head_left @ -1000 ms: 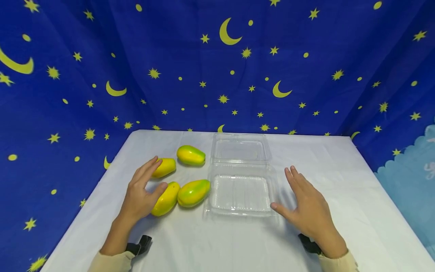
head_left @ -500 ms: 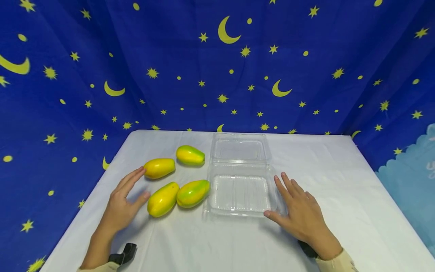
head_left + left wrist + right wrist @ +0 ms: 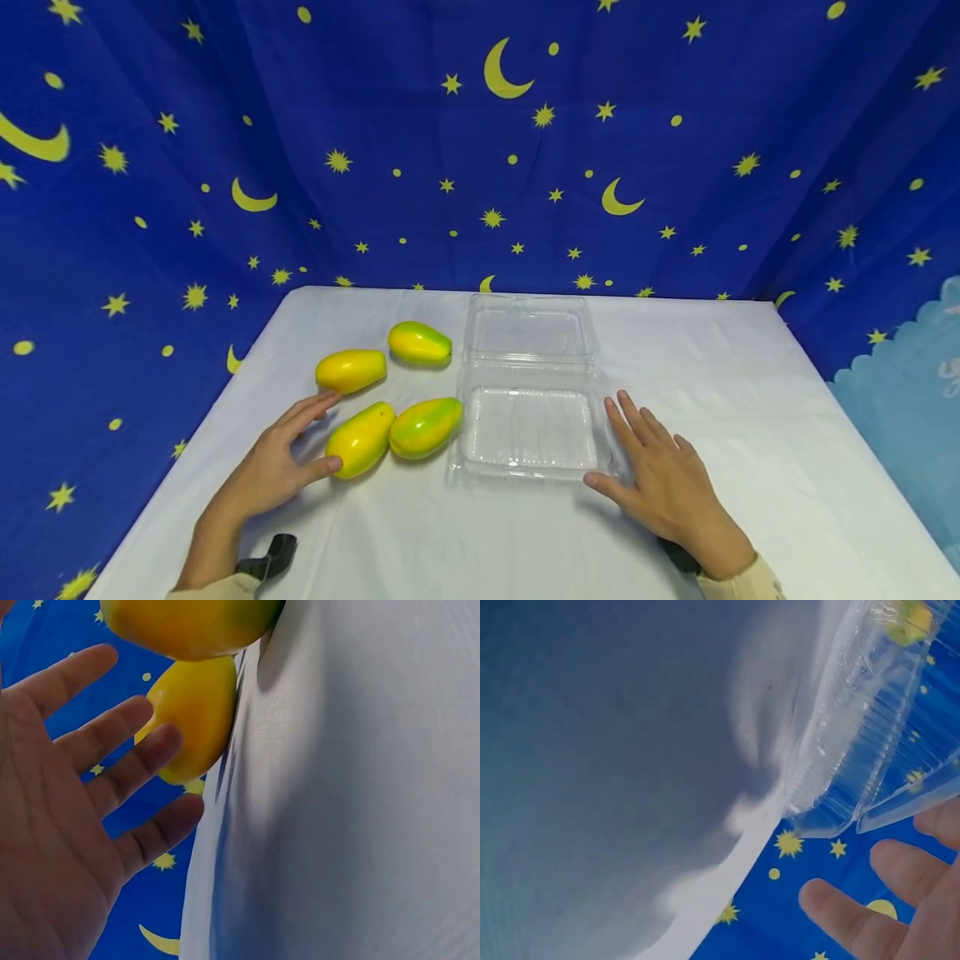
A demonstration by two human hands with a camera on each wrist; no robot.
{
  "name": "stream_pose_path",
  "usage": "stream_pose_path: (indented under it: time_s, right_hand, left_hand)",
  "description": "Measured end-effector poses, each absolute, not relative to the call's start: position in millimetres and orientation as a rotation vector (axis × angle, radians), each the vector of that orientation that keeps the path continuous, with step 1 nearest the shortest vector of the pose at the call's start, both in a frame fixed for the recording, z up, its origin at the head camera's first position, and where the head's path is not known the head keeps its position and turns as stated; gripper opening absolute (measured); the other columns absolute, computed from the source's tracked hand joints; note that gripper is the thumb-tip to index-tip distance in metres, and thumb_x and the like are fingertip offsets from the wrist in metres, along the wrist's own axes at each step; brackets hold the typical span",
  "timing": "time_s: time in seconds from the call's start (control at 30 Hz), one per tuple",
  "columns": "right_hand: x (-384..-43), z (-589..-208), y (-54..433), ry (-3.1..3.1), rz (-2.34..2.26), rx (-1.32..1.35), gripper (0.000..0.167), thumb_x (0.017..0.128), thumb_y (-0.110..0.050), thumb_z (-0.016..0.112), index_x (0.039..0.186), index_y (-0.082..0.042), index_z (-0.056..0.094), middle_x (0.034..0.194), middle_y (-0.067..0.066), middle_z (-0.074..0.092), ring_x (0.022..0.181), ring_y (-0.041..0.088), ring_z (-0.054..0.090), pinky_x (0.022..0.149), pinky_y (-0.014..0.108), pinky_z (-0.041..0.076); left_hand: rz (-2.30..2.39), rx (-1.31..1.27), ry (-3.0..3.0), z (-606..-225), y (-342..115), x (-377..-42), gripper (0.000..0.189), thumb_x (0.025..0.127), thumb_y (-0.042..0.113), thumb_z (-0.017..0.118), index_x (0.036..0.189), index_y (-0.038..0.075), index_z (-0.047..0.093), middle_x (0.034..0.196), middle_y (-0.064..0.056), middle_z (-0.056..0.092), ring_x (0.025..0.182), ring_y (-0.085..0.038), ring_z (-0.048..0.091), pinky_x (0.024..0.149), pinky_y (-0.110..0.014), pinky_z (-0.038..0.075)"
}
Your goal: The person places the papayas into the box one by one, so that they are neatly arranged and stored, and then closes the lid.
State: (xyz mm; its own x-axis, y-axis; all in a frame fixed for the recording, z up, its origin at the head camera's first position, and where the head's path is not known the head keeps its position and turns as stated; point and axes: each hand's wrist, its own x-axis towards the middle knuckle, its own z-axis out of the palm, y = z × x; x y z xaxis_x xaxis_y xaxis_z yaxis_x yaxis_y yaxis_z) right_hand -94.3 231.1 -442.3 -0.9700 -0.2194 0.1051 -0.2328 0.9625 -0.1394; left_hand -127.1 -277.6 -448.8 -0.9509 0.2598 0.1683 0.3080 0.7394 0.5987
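Four yellowish fruits [image 3: 362, 440] lie toward the left edge of the table [image 3: 465, 542], near the left hand [image 3: 273, 468]; the right hand [image 3: 663, 479] is beside a clear container [image 3: 528, 425] (both hands' fingers spread, holding nothing).

No text, label or number can be read.

left wrist view: upper fruit [image 3: 191, 626] cropped | right wrist view: container [image 3: 840, 742] cropped
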Motion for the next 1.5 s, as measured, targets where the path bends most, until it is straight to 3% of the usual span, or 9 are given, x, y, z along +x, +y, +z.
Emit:
stream_pose_path:
  time_s: [0.23, 0.43, 0.57, 0.8, 1.17, 1.5]
  right_hand:
    - [-90, -443, 226, -3.026, 0.206, 0.36, 0.095, 0.092, -0.071, 0.052, 0.161, -0.015, 0.02, 0.168, 0.007, 0.022, 0.144, 0.041, 0.04, 0.098, 0.074, 0.039]
    - [-88, -443, 224, -3.008, 0.183, 0.381, 0.093, 0.092, -0.07, 0.051, 0.161, -0.014, 0.023, 0.167, 0.006, 0.023, 0.144, 0.041, 0.04, 0.099, 0.073, 0.039]
    - [-86, -442, 226, -3.013, 0.159, 0.39, 0.091, 0.093, -0.07, 0.05, 0.161, -0.016, 0.022, 0.168, 0.007, 0.022, 0.144, 0.04, 0.04, 0.099, 0.073, 0.039]
    - [-84, -442, 227, -3.002, 0.164, 0.393, 0.089, 0.093, -0.068, 0.052, 0.16, -0.015, 0.025, 0.168, 0.008, 0.022, 0.141, 0.04, 0.045, 0.098, 0.073, 0.04]
    - [-87, -439, 227, -3.0, 0.152, 0.38, 0.09, 0.094, -0.066, 0.052, 0.16, -0.013, 0.024, 0.168, 0.008, 0.021, 0.14, 0.039, 0.045, 0.097, 0.072, 0.041]
    - [-88, -446, 221, -3.008, 0.172, 0.388, 0.09, 0.093, -0.067, 0.052, 0.16, -0.013, 0.025, 0.168, 0.009, 0.022, 0.139, 0.04, 0.046, 0.096, 0.071, 0.042]
  left_hand:
    - [-1.011, -0.534, -2.877, -451, -282, -124, 0.084, 0.079, 0.046, 0.083, 0.151, 0.023, 0.045, 0.151, 0.004, 0.048, 0.117, -0.015, 0.055, 0.093, -0.031, 0.05]
    - [-0.991, -0.493, -2.936, -453, -280, -121, 0.086, 0.076, 0.053, 0.083, 0.149, 0.028, 0.048, 0.148, 0.01, 0.05, 0.113, -0.006, 0.055, 0.097, -0.039, 0.052]
    - [-1.035, -0.506, -2.953, -454, -276, -123, 0.086, 0.074, 0.054, 0.084, 0.148, 0.027, 0.049, 0.148, 0.008, 0.05, 0.126, -0.016, 0.056, 0.104, -0.051, 0.048]
    - [-1.144, -0.503, -2.987, -454, -270, -127, 0.092, 0.071, 0.056, 0.085, 0.15, 0.027, 0.047, 0.15, 0.004, 0.051, 0.14, -0.031, 0.047, 0.111, -0.06, 0.039]
    - [-1.152, -0.496, -2.97, -452, -266, -137, 0.086, 0.074, 0.05, 0.086, 0.148, 0.028, 0.049, 0.149, 0.008, 0.053, 0.14, -0.028, 0.049, 0.111, -0.054, 0.042]
    - [-1.145, -0.428, -2.966, -459, -276, -131, 0.084, 0.075, 0.054, 0.083, 0.147, 0.028, 0.05, 0.148, 0.004, 0.055, 0.135, -0.029, 0.053, 0.107, -0.055, 0.045]
